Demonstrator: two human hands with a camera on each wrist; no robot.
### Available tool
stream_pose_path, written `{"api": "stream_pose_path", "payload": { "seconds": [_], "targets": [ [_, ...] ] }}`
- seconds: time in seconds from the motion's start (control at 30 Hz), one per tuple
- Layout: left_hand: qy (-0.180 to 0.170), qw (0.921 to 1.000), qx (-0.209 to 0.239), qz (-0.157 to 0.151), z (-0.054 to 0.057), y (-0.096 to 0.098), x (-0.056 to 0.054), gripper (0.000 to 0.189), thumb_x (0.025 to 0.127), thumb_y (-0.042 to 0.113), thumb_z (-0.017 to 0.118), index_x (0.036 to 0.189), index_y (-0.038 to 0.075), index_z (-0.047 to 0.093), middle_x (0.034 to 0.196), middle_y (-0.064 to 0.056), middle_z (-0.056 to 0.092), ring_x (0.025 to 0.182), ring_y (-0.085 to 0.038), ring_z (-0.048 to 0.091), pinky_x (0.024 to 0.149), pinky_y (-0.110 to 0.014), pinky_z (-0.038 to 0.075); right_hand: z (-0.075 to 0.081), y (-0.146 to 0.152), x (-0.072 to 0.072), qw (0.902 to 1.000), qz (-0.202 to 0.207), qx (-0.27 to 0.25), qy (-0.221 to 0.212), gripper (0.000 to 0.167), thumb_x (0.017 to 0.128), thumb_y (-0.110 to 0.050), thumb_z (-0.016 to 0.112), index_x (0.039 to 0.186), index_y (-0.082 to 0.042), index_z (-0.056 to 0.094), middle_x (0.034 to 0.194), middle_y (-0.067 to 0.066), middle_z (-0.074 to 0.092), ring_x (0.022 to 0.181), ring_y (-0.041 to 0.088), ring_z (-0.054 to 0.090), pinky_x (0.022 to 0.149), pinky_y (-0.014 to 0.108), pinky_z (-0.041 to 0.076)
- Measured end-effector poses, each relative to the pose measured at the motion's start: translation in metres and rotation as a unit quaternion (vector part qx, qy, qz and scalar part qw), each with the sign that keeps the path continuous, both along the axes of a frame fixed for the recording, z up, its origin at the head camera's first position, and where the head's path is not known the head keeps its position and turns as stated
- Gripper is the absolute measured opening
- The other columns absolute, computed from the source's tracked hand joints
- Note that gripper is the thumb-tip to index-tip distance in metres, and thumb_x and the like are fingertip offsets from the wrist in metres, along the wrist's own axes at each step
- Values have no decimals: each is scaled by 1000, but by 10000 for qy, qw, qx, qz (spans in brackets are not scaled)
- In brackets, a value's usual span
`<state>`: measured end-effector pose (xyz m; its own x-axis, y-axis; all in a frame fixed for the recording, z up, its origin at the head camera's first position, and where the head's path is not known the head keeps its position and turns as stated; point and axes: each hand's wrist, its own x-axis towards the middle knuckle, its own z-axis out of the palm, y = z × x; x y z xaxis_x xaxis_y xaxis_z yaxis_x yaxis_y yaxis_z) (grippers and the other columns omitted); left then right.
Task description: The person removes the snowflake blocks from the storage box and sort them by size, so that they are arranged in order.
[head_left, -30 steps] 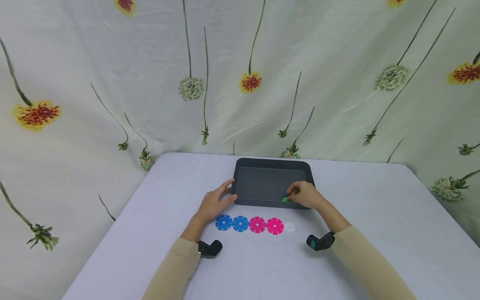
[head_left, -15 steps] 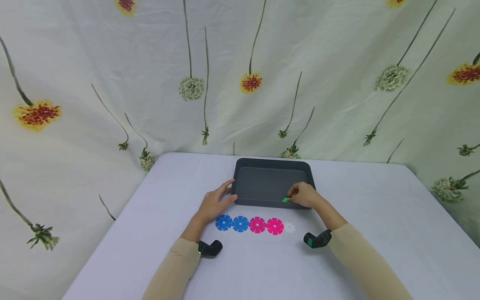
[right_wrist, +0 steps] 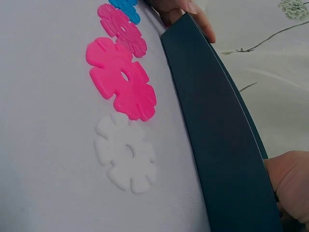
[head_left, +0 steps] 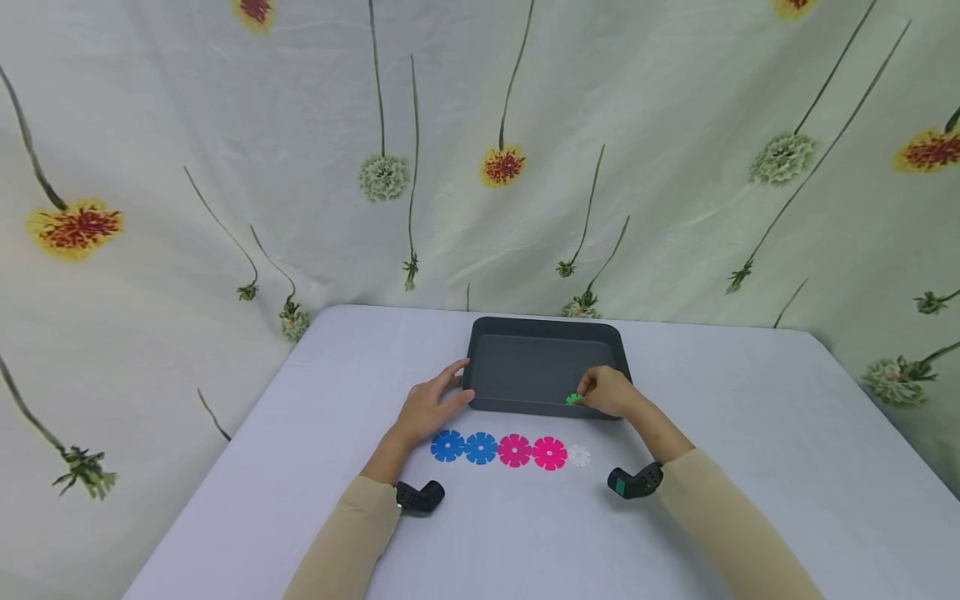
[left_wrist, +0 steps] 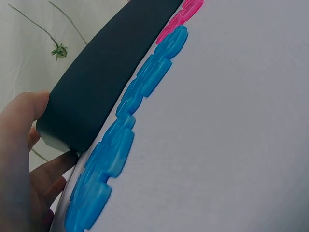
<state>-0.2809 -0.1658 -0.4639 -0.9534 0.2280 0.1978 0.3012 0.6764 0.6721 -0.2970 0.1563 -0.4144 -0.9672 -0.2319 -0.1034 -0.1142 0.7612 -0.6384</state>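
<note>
My right hand (head_left: pixel 609 392) is lowered over the front right of the dark grey tray (head_left: pixel 517 362), its thumb and fingertips pinching a small green snowflake disc (head_left: pixel 573 399). In the right wrist view the tray's wall hides most of that hand and the disc. At the tray's front left corner, my left hand (head_left: pixel 431 407) holds the rim, thumb at the corner and fingers along the left side. A row of flower-shaped discs lies before the tray: two blue discs (head_left: pixel 481 447), two pink discs (head_left: pixel 550 452) and a white disc (right_wrist: pixel 126 154) at the right end.
White cloth covers the table (head_left: pixel 517 533), and a flower-printed curtain (head_left: pixel 675 208) hangs behind its far edge. Black wrist cameras (head_left: pixel 636 481) stick out inward from both forearms, above the tabletop.
The right hand has shifted very slightly right and down, with more of the green disc showing at its fingertips. The left hand, tray and row stay put.
</note>
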Motion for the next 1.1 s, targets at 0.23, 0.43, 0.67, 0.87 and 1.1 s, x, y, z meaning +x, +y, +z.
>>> {"api": "stream_pose_path", "payload": {
  "seconds": [0.23,0.43,0.67,0.87,1.1],
  "targets": [
    [22,10000,22,-18,0,0,0,63,94,50,56,150,27,39,137,-11,57,134,-38,43,108,-64,23,-4,2,0,9995,-7,-187,268,20,82,-9,77,82,-3,59,75,5,60,68,18,53,62,31,45],
    [34,10000,10,-33,0,-1,0,63,94,51,55,150,27,38,137,-11,57,134,-38,43,108,-64,22,-10,3,1,9979,-51,-413,487,20,83,-10,76,83,-4,57,73,4,59,68,18,52,60,30,43],
    [19,10000,-24,-33,1,-1,-1,63,95,50,55,151,27,38,138,-10,56,134,-38,42,109,-64,22,-9,5,2,9932,-168,-1057,467,20,84,-10,75,86,-2,57,73,4,59,67,17,53,60,29,44],
    [12,10000,-36,-19,1,0,0,63,95,50,55,151,27,38,138,-11,56,134,-38,42,109,-63,22,-6,9,1,9870,-172,-1591,174,20,86,-11,74,87,-2,57,69,1,59,62,14,51,57,28,44],
    [-28,10000,25,23,3,1,3,62,95,50,55,150,27,39,137,-11,57,135,-38,42,109,-64,21,2,14,3,9801,-256,-1969,-52,22,86,-12,74,88,-2,56,66,1,57,61,15,49,57,26,44]
  ]
}}
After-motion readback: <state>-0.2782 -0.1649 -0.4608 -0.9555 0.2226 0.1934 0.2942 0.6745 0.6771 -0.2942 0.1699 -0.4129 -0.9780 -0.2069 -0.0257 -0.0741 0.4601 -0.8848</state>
